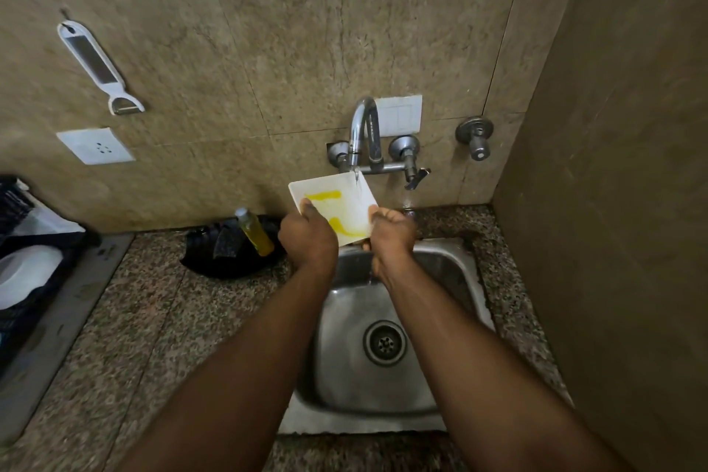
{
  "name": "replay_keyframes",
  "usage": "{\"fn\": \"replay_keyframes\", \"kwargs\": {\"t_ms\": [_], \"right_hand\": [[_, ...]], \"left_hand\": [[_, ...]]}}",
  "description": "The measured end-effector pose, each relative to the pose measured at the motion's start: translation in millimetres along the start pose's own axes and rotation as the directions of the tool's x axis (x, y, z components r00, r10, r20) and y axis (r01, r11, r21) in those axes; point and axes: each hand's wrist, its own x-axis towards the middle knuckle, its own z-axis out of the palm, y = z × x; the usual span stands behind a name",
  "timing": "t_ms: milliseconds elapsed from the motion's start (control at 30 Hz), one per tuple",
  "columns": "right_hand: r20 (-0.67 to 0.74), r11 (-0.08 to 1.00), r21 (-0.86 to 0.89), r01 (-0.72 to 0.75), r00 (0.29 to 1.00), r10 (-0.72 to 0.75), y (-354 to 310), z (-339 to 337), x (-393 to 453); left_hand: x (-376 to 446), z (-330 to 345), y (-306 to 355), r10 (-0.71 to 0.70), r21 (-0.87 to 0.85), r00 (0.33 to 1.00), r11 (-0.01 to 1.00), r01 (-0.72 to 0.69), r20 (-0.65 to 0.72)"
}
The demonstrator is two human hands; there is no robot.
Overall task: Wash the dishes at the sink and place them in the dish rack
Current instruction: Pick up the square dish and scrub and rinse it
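- The square white plate [337, 205], centre frame above the sink [452, 261], is gripped at its edges by the left hand [306, 239] and right hand [390, 232].
- Tap [362, 134] water hits it; yellow streaks remain, so rinsing is unfinished.
- Dish rack [34, 241], left edge, holds white dishes; this plate must still go there.

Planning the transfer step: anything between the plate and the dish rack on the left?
Nothing visible blocks it. The plate, held by the left hand and right hand over the sink, has open countertop toward the dish rack. The soap bottle and black cloth sit back by the wall.
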Motion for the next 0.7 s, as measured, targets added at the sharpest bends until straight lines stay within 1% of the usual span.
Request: {"fn": "replay_keyframes", "kwargs": {"t_ms": [33, 100, 167, 233, 267, 333, 367, 433, 467, 500, 567, 600, 633, 667, 700], "right_hand": [[-0.031, 1.000, 0.009, 0.001, 1.000, -0.001, -0.2, 1.6, 0.9], [-0.015, 0.999, 0.038, 0.001, 1.000, -0.001, -4.0, 3.1, 0.7], [0.053, 0.999, 0.053, -0.005, 0.999, 0.002, -5.6, 5.4, -2.1], [0.142, 0.988, 0.139, -0.066, 0.989, 0.046, -3.1, 10.9, -7.1], [0.158, 0.976, 0.193, -0.101, 0.985, 0.070, 1.2, 14.0, -8.6], [0.101, 0.966, 0.235, -0.112, 0.991, 0.090, 8.1, 19.3, -7.8], [0.038, 0.979, 0.193, -0.070, 0.997, 0.064, 8.6, 20.9, -4.5], [-0.065, 0.999, 0.012, 0.044, 0.997, -0.043, 2.4, 19.7, 7.5], [-0.090, 0.992, -0.088, 0.095, 0.991, -0.103, -4.0, 17.7, 13.2], [-0.100, 0.974, -0.189, 0.125, 0.984, -0.146, -12.5, 13.4, 17.1], [-0.075, 0.920, -0.345, 0.185, 0.972, -0.223, -30.0, 3.7, 22.4], [-0.046, 0.888, -0.408, 0.212, 0.967, -0.251, -37.3, 0.0, 23.8], [-0.006, 0.859, -0.457, 0.233, 0.964, -0.265, -43.2, -3.6, 24.5], [0.041, 0.839, -0.484, 0.248, 0.964, -0.261, -45.3, -4.1, 25.4], [0.096, 0.835, -0.486, 0.259, 0.965, -0.244, -45.9, -3.3, 25.1]], "left_hand": [[-1.7, 1.7, -0.7, -0.002, -0.004, 1.000, 1.000, 0.002, -0.020], [-2.9, 2.7, 0.4, -0.003, -0.013, 0.999, 1.000, 0.003, -0.047], [-0.7, 1.3, 1.2, -0.030, -0.035, 0.997, 0.999, 0.028, -0.069], [0.5, 0.9, 1.7, -0.068, -0.073, 0.994, 0.995, 0.062, -0.087], [-2.4, 0.2, 4.8, -0.094, -0.099, 0.991, 0.991, 0.084, -0.095], [-9.1, 2.5, 7.1, -0.131, -0.184, 0.988, 0.976, 0.114, -0.084], [-11.9, 3.8, 5.3, -0.150, -0.244, 0.987, 0.961, 0.132, -0.053], [-14.6, 3.8, 0.9, -0.240, -0.351, 0.969, 0.904, 0.243, 0.055], [-14.7, 1.1, 2.1, -0.283, -0.395, 0.950, 0.864, 0.313, 0.134], [-11.8, -0.4, 0.9, -0.302, -0.425, 0.927, 0.826, 0.371, 0.222], [-6.5, -7.8, 6.1, -0.286, -0.428, 0.881, 0.790, 0.439, 0.376], [-2.8, -11.4, 10.2, -0.287, -0.403, 0.844, 0.778, 0.481, 0.453], [0.3, -14.9, 14.2, -0.286, -0.367, 0.779, 0.757, 0.541, 0.557], [4.3, -18.4, 16.6, -0.280, -0.316, 0.696, 0.737, 0.597, 0.661], [8.3, -22.0, 19.2, -0.277, -0.275, 0.632, 0.725, 0.632, 0.724]]}}
